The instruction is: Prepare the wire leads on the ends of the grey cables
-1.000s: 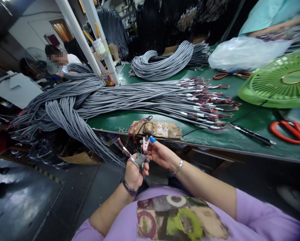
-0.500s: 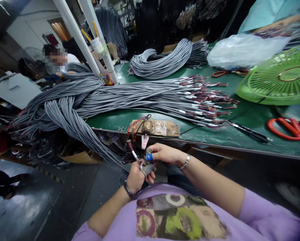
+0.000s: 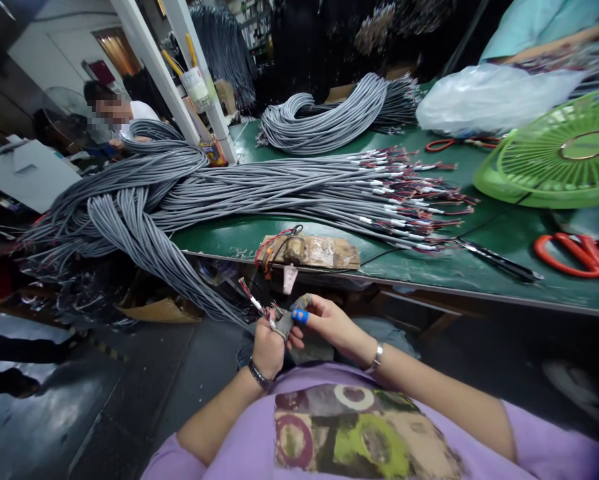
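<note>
Wires (image 3: 277,311), fine and multi-coloured, fan out between the two hands, above the lap and just off the near edge of the green table (image 3: 454,275). Left hand (image 3: 268,347) closed around them; a white-banded lead (image 3: 253,301) sticks out beyond it, leftward and far. Right hand (image 3: 332,325), blue tape (image 3: 300,317) on its thumb, has thumb and finger drawn narrow at the wires' right side; cannot tell whether a strand is pinched. Pink clip (image 3: 290,279) hangs at the table edge, just far of the hands, below the wooden block (image 3: 334,253). Risks, as judged: strands this thin and close could cross or be confused if the left grip slackens; a hard pull by the right fingertips could bend or snap one. Grey cables (image 3: 179,270) drooping over the edge at left might drag on the held end, if joined to it; the join is hidden. Wires lifted far could snag on the clip.
</note>
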Tool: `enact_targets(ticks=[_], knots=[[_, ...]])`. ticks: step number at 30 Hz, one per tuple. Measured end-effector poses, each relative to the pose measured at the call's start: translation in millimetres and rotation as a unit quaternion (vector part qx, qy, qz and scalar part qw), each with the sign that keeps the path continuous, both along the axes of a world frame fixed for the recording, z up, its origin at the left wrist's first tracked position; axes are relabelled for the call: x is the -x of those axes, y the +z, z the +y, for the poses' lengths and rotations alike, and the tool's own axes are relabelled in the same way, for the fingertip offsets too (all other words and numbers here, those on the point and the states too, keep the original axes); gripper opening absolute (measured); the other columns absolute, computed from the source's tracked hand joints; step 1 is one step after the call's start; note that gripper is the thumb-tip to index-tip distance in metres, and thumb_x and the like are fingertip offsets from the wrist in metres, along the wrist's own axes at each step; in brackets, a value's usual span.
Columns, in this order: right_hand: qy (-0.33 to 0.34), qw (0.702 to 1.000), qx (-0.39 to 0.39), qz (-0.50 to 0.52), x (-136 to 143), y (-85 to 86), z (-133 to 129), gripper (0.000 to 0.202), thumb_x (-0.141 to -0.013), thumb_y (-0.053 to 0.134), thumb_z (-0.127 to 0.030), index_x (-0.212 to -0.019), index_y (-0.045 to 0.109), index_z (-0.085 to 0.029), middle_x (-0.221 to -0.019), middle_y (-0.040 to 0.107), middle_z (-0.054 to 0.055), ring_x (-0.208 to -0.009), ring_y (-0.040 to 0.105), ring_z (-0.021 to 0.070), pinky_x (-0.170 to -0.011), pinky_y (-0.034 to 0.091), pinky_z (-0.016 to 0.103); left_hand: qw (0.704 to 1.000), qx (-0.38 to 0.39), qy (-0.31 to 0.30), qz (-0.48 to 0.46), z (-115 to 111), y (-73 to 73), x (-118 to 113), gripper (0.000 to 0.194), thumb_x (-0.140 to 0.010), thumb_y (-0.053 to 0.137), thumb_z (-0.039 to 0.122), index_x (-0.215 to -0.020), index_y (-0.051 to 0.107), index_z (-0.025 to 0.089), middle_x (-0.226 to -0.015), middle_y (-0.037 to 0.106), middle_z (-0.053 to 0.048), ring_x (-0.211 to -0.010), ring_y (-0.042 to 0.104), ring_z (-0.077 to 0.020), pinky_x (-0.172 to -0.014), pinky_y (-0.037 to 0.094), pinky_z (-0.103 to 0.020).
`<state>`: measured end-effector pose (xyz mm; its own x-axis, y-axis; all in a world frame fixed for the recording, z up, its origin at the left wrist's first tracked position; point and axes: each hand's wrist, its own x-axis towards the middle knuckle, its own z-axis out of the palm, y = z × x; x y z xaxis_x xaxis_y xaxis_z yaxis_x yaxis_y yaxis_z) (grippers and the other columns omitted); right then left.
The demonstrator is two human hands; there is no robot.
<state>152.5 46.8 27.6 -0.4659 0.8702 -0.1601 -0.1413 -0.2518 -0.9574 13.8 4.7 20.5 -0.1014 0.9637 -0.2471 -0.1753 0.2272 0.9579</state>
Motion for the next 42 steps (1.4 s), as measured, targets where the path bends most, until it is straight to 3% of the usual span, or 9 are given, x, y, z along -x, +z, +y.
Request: enact_targets(ticks=[3,8,17,23,30,34,37,40,42], knots=[[-0.016,1.0,-0.024,0.006,6,-4.4,0,0.033,-0.067,0.072,-0.044,-0.07,0.054,-0.016,-0.06,0.055,-0.002,-0.055,0.047,0.0089,-0.054,0.038,0.023,0.999,0.011,-0.034,-0.004,-1,0.3,1,0.039,-0.073,0.061,0.051,-0.063,0.054,0.015,-0.05,0.062,-0.003,-0.035,0.055,-0.0105,-0.035,0.029,-0.018],[0.079,0.997,-0.006,0.013,10,-1.0,7,0.029,-0.072,0.067,-0.042,-0.07,0.052,-0.017,-0.053,0.054,-0.004,-0.046,0.048,0.0088,-0.048,0.037,0.023,0.996,0.024,-0.083,0.008,-6,-1.6,7,0.035,-0.072,0.063,0.048,-0.066,0.056,0.015,-0.048,0.063,-0.004,-0.035,0.056,-0.0132,-0.035,0.03,-0.02],[0.048,0.997,0.01,0.061,28,-1.3,2,0.033,-0.075,0.065,-0.048,-0.073,0.05,-0.019,-0.047,0.049,-0.005,-0.042,0.046,0.0094,-0.046,0.036,0.024,0.995,-0.007,0.079,-0.058,-9,-7.6,5,0.031,-0.072,0.064,0.044,-0.07,0.053,0.016,-0.052,0.063,-0.002,-0.037,0.057,-0.0113,-0.036,0.028,-0.018],[-0.025,1.0,-0.009,0.004,23,-10.0,4,0.035,-0.067,0.073,-0.046,-0.068,0.055,-0.016,-0.057,0.052,-0.003,-0.051,0.043,0.0085,-0.052,0.036,0.024,0.992,0.002,0.092,-0.084,-6,-5.6,3,0.032,-0.07,0.066,0.045,-0.073,0.052,0.016,-0.051,0.062,0.0,-0.036,0.055,-0.0098,-0.036,0.027,-0.017],[-0.04,0.999,-0.028,-0.021,13,-10.0,3,0.037,-0.064,0.074,-0.047,-0.066,0.055,-0.015,-0.058,0.05,-0.004,-0.055,0.041,0.0083,-0.053,0.035,0.023,0.992,-0.002,0.103,-0.068,-4,-3.8,3,0.034,-0.07,0.067,0.047,-0.075,0.053,0.016,-0.052,0.062,0.001,-0.036,0.054,-0.0088,-0.036,0.027,-0.017],[-0.064,0.997,0.035,0.029,6,-10.2,8,0.034,-0.063,0.076,-0.042,-0.063,0.053,-0.017,-0.055,0.046,-0.005,-0.051,0.039,0.0075,-0.051,0.038,0.022,0.993,-0.008,0.101,-0.068,-3,0.1,6,0.035,-0.071,0.065,0.048,-0.076,0.056,0.015,-0.052,0.062,0.001,-0.037,0.054,-0.0084,-0.036,0.027,-0.017],[-0.076,0.983,0.135,0.095,3,-7.1,20,0.031,-0.072,0.069,-0.043,-0.067,0.054,-0.017,-0.058,0.05,-0.004,-0.047,0.038,0.0062,-0.05,0.041,0.022,0.993,-0.012,0.086,-0.079,-2,5.0,8,0.035,-0.071,0.066,0.049,-0.075,0.057,0.015,-0.052,0.061,0.001,-0.037,0.054,-0.0081,-0.036,0.027,-0.017],[-0.019,0.965,0.231,0.123,6,0.5,35,0.033,-0.081,0.058,-0.048,-0.079,0.06,-0.016,-0.072,0.06,0.003,-0.052,0.047,0.0079,-0.05,0.044,0.022,0.994,-0.017,0.052,-0.096,-1,10.5,8,0.036,-0.07,0.067,0.049,-0.075,0.058,0.015,-0.052,0.06,0.002,-0.037,0.053,-0.008,-0.035,0.029,-0.017],[0.029,0.963,0.233,0.132,10,5.6,41,0.036,-0.081,0.057,-0.05,-0.083,0.062,-0.015,-0.073,0.06,0.003,-0.054,0.049,0.0085,-0.05,0.044,0.021,0.994,-0.023,0.033,-0.105,2,13.6,6,0.036,-0.071,0.067,0.049,-0.074,0.058,0.015,-0.051,0.06,0.001,-0.036,0.052,-0.008,-0.034,0.028,-0.017]])
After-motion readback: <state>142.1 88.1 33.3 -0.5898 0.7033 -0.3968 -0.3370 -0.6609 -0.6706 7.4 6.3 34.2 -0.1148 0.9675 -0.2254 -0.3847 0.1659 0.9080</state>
